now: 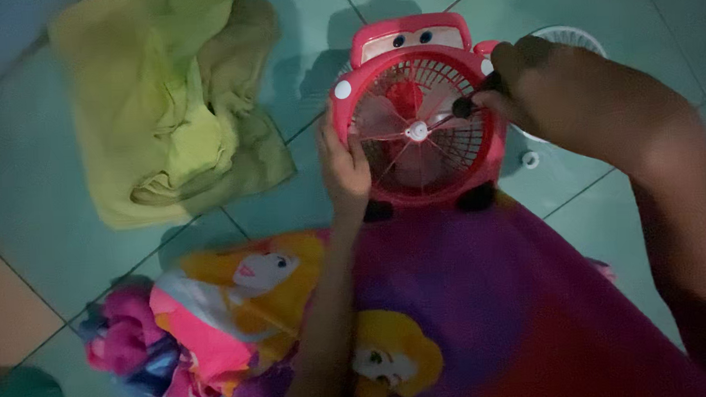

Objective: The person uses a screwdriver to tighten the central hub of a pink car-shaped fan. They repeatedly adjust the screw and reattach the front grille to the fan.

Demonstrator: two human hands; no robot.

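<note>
A small red fan [416, 114], shaped like a cartoon car with eyes on its far edge, stands upright on the green tiled floor [24, 194], just beyond the person's lap. Its front grille looks to be off, so the pale pink blades and white hub are bare in front of the rear grille.

The left hand [342, 164] is clasped round the fan's left rim, fingers curled over the edge, which steadies the body against pushing from the other side. The right hand [513, 83] is closed round a dark-handled tool [467, 104], probably a screwdriver, whose tip points in toward the hub; the grip is tight and held high at the right rim, giving a slanting line to the middle.

A white round grille [570, 38] lies on the floor to the far right, partly hidden behind the right hand, and a small white cap [530, 159] sits on the tiles near the fan's right side, both set aside within reach. A crumpled yellow-green cloth [170, 103] lies to the far left. A purple printed fabric [466, 296] with cartoon figures covers the lap nearest the camera.
</note>
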